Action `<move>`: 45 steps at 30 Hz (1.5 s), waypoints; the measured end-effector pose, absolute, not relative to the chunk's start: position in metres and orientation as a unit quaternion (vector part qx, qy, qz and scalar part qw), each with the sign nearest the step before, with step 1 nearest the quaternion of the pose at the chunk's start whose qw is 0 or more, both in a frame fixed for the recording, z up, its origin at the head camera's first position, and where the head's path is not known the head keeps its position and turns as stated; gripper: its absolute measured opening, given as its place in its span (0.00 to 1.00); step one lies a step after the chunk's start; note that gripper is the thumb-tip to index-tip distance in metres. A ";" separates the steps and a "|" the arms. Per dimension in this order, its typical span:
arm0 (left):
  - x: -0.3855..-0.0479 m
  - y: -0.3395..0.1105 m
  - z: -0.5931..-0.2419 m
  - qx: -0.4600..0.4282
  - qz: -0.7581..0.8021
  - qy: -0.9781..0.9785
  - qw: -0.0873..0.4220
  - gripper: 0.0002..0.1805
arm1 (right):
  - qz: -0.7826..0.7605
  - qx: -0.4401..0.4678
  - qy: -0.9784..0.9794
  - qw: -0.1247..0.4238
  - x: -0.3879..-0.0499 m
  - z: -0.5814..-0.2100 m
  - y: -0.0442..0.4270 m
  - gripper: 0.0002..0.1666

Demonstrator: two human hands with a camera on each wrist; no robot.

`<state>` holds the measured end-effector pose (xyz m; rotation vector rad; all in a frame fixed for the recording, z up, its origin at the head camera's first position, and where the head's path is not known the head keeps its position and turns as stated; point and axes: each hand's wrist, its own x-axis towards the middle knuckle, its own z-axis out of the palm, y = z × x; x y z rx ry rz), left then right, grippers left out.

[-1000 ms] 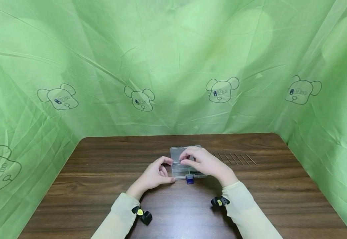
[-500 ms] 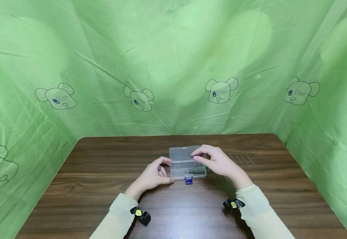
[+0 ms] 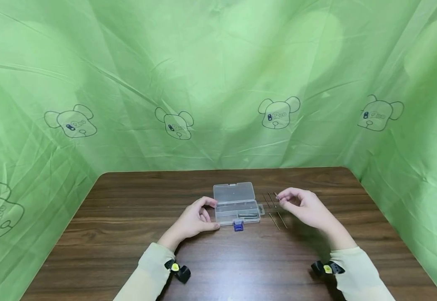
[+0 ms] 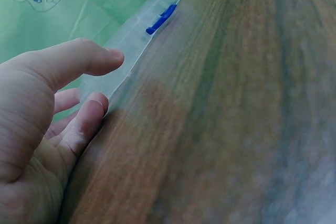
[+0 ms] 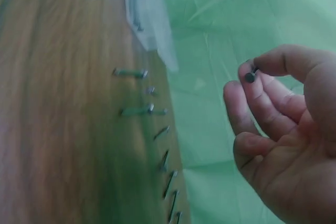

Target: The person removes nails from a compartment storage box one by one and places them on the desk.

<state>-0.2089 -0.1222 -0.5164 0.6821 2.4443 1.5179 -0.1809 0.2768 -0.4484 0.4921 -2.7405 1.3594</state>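
A clear plastic box lies with its lid raised back and its blue latch facing front; several nails lie in its front right compartment. My left hand holds the box's left side, thumb at the front corner and a finger farther back; the left wrist view shows this hand against the box. Right of the box, my right hand is above the table. In the right wrist view that hand pinches a nail between thumb and fingertips.
Several loose nails lie on the wooden table between the box and my right hand, in a front pair and a back row. A green curtain with printed bear faces stands behind the table and along both sides.
My right hand has moved right, from over the box to beside the back row of nails, uncovering the box and the front nails. My left hand has stayed at the box.
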 end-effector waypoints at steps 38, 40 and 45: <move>-0.209 -0.123 -0.518 0.234 0.511 0.822 0.088 0.37 | 0.412 0.082 -0.903 -0.086 -0.169 -0.476 0.302 0.10; -0.209 -0.123 -0.518 0.235 0.512 0.822 0.087 0.37 | 0.406 0.081 -0.907 -0.081 -0.170 -0.478 0.301 0.10; -0.210 -0.123 -0.518 0.235 0.512 0.822 0.086 0.37 | 0.399 0.071 -0.911 -0.081 -0.173 -0.483 0.301 0.10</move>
